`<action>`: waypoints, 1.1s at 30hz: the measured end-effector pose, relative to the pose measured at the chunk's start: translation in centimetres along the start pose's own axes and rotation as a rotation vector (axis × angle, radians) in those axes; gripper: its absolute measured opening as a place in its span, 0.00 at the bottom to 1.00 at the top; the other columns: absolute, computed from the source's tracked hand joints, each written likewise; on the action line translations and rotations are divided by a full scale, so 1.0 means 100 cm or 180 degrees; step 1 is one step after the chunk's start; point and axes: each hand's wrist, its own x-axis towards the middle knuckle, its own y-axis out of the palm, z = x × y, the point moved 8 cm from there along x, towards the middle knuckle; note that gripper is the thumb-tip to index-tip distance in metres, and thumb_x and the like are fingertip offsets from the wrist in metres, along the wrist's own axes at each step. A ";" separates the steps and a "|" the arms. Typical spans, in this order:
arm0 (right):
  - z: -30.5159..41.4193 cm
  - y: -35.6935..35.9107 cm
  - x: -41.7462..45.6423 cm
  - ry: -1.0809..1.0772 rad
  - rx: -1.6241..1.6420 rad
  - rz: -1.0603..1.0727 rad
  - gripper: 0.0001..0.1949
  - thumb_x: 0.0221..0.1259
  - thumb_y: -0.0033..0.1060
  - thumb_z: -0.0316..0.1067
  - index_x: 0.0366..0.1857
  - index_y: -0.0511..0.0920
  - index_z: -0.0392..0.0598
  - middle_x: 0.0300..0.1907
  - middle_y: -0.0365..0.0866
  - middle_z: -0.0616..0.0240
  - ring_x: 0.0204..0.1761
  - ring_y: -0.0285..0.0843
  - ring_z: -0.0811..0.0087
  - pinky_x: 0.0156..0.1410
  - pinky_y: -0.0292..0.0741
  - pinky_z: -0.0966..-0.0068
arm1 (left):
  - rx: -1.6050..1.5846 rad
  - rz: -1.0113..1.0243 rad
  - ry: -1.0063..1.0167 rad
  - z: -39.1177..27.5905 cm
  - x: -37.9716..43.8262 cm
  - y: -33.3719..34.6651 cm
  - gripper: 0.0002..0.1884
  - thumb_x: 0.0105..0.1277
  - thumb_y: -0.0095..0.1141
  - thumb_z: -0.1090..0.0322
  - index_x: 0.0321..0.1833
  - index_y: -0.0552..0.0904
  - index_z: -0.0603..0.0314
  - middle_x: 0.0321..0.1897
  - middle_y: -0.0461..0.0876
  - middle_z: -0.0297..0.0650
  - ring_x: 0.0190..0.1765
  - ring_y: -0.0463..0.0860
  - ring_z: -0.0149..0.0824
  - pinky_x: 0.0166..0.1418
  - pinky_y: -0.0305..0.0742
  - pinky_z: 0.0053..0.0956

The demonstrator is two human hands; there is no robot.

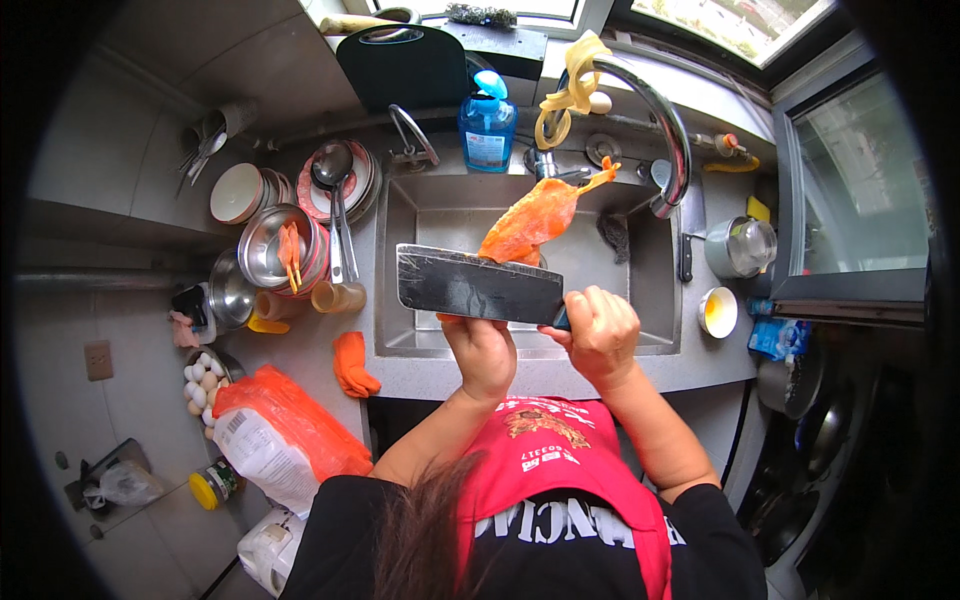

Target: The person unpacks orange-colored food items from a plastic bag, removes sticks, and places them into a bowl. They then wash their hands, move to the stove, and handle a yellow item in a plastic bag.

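My right hand (604, 330) grips the handle of a dark-bladed cleaver (480, 289), its broad blade pointing left above the front of the steel sink (450, 337). Behind the blade extends an orange-coated piece of meat (536, 217), apparently poultry, with a thin bony end towards the faucet. My left hand (484, 356) is below the blade, with its fingertips hidden behind it. A bit of orange shows at those fingers, so the hand seems to hold the meat's near end. Where the edge meets the meat is hidden.
A curved faucet (675, 135) arches over the sink. On the right lie a kitchen knife (686, 255) and a bowl with egg yolk (718, 311). On the left are a steel bowl with orange pieces (259, 232), stacked plates (367, 195), an orange glove (352, 365) and several eggs (202, 386).
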 end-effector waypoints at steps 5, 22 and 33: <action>0.005 0.009 -0.003 0.0309 0.0106 0.0097 0.24 0.58 0.54 0.60 0.30 0.71 0.45 0.20 0.64 0.62 0.21 0.68 0.60 0.25 0.64 0.66 | 0.0073 0.0103 -0.0133 0.001 0.006 -0.005 0.10 0.76 0.44 0.62 0.53 0.72 0.56 0.47 0.79 0.33 0.48 0.81 0.28 0.51 0.78 0.26; -0.007 -0.009 0.007 -0.0060 0.0047 0.0290 0.26 0.57 0.51 0.64 0.28 0.74 0.46 0.21 0.67 0.66 0.23 0.70 0.64 0.27 0.65 0.69 | 0.0021 0.0742 -0.0540 0.002 0.014 -0.020 0.13 0.70 0.50 0.72 0.56 0.74 0.57 0.51 0.78 0.33 0.51 0.80 0.27 0.53 0.77 0.23; -0.008 -0.007 0.019 -0.0136 0.0075 0.0149 0.23 0.53 0.59 0.61 0.24 0.73 0.48 0.18 0.66 0.68 0.20 0.69 0.66 0.26 0.65 0.71 | 0.0128 0.0834 -0.0185 -0.006 0.036 -0.013 0.10 0.71 0.52 0.69 0.53 0.75 0.60 0.41 0.78 0.31 0.37 0.76 0.22 0.37 0.71 0.18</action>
